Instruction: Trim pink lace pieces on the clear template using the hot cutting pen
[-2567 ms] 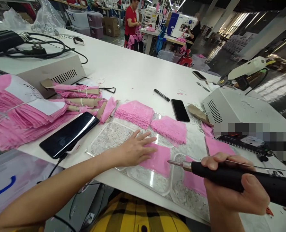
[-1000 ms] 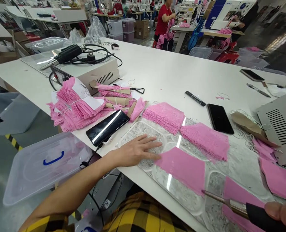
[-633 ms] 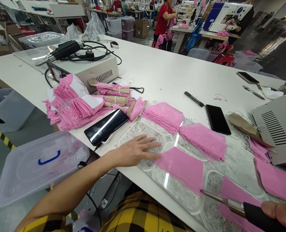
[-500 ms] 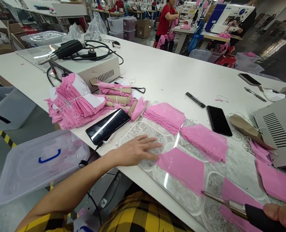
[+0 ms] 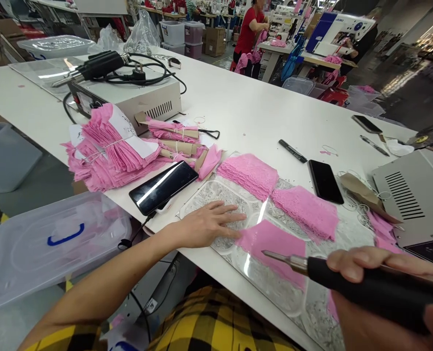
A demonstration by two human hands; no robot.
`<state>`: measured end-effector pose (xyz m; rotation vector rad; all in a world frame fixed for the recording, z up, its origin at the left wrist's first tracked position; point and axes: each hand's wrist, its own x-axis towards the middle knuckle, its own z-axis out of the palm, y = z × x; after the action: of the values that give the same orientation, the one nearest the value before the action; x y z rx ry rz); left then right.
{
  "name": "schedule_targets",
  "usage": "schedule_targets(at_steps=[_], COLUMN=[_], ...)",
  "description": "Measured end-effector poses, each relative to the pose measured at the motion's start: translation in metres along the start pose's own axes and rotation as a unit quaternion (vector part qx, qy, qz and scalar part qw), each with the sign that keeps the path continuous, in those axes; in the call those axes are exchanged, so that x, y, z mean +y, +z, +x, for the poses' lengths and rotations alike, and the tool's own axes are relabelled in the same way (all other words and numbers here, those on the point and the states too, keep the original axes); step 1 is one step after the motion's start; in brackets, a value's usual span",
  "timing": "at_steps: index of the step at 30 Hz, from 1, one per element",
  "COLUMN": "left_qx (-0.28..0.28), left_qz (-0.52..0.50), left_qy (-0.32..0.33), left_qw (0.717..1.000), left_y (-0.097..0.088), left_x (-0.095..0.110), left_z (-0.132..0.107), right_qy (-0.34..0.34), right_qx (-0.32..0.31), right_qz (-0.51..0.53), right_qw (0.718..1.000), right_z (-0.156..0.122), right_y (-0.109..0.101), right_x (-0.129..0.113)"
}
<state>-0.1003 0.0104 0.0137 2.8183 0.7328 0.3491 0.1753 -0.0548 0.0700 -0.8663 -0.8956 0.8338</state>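
Observation:
My left hand (image 5: 211, 225) lies flat with fingers spread on a clear plastic sheet (image 5: 292, 304) with rounded outlines. Its fingertips touch the left edge of a pink fabric piece (image 5: 278, 246). My right hand (image 5: 369, 273), at the lower right, is wrapped round a black-handled tool with a pointed metal tip (image 5: 298, 263). That tip is over the pink piece; whether it touches cannot be made out. Behind it lie two stacks of pink lace pieces (image 5: 247, 174) (image 5: 307, 210). Another pink piece is mostly hidden under my right hand.
Tied pink fabric bundles (image 5: 110, 151), a large phone (image 5: 163, 186) and a box with a similar tool (image 5: 103, 66) are at the left. A marker (image 5: 292, 150), a second phone (image 5: 325, 181) and a grey vented box (image 5: 413, 195) stand right. A lidded plastic bin (image 5: 55, 243) is beside the table.
My right hand has moved left and up with the tool, its tip going from the fabric's lower right corner to over its middle. My left hand stays in place.

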Motion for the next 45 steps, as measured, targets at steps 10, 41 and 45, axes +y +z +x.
schedule_targets(at_steps=[10,41,45], left_qx=[0.003,0.058,0.064], left_qz=[0.014,-0.009,-0.010], left_qy=[0.012,0.009,0.011], left_qw=[1.000,0.998,0.998], left_y=[0.003,0.006,0.006], left_x=[-0.002,-0.004,-0.003], left_z=[0.001,0.000,0.000], right_qy=[-0.038,-0.040,-0.042], right_qx=[-0.125,-0.132,-0.145], right_qz=[0.008,0.010,0.009], right_qw=[0.991,0.990,0.988], right_z=[0.000,-0.001,0.000], right_y=[0.043,0.050,0.050], right_x=[0.020,0.027,0.027])
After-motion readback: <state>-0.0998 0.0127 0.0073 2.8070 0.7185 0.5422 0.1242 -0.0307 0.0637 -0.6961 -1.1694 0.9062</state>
